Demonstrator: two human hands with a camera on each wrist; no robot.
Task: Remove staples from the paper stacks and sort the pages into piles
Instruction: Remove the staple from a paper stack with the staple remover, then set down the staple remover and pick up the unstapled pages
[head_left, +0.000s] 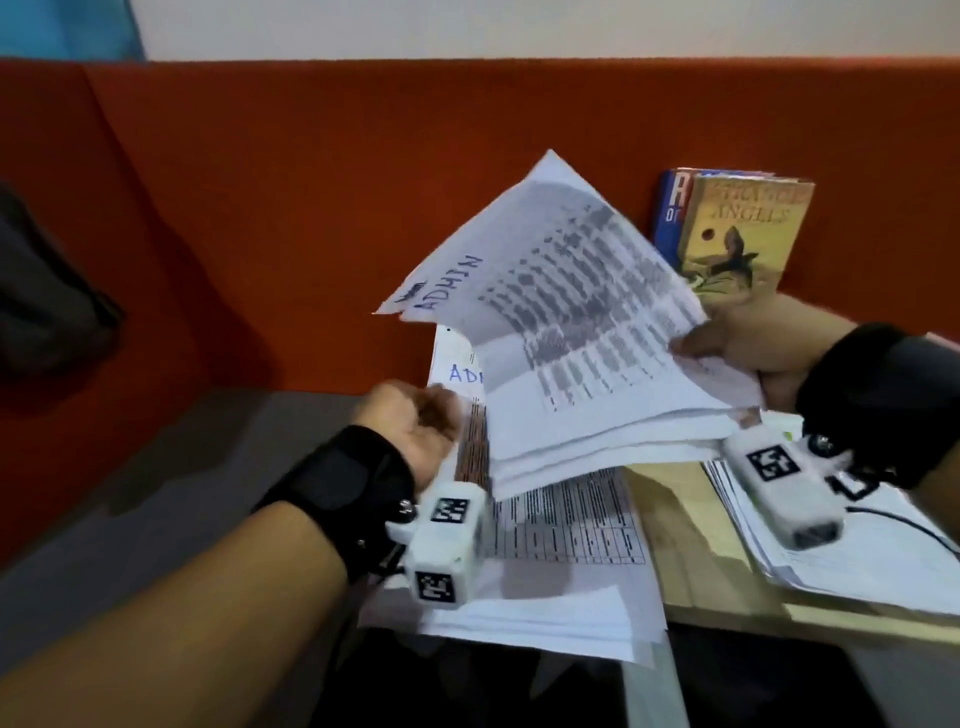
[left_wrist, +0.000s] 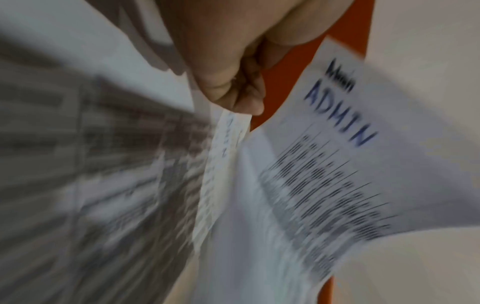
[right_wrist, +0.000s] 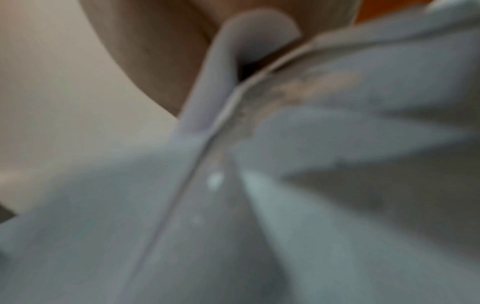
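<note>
My right hand (head_left: 737, 348) grips the right edge of a stack of printed pages (head_left: 571, 332) and holds it fanned open in the air; its top sheet is marked "ADMIN" in blue. The right wrist view is blurred and filled by these pages (right_wrist: 311, 185). My left hand (head_left: 415, 421) is low and to the left of the stack, fingers curled. In the left wrist view its fingertips (left_wrist: 241, 98) pinch the corner of a single page (left_wrist: 221, 154) seen edge-on. That page belongs to the sheets lying below (head_left: 561, 514), one also marked in blue.
Two books (head_left: 737, 234) lean against the orange backrest (head_left: 311, 208). Another pile of pages (head_left: 831, 561) lies on the wooden table (head_left: 675, 530) at the right. More white sheets (head_left: 535, 623) overhang the front edge. A dark object (head_left: 47, 301) sits far left.
</note>
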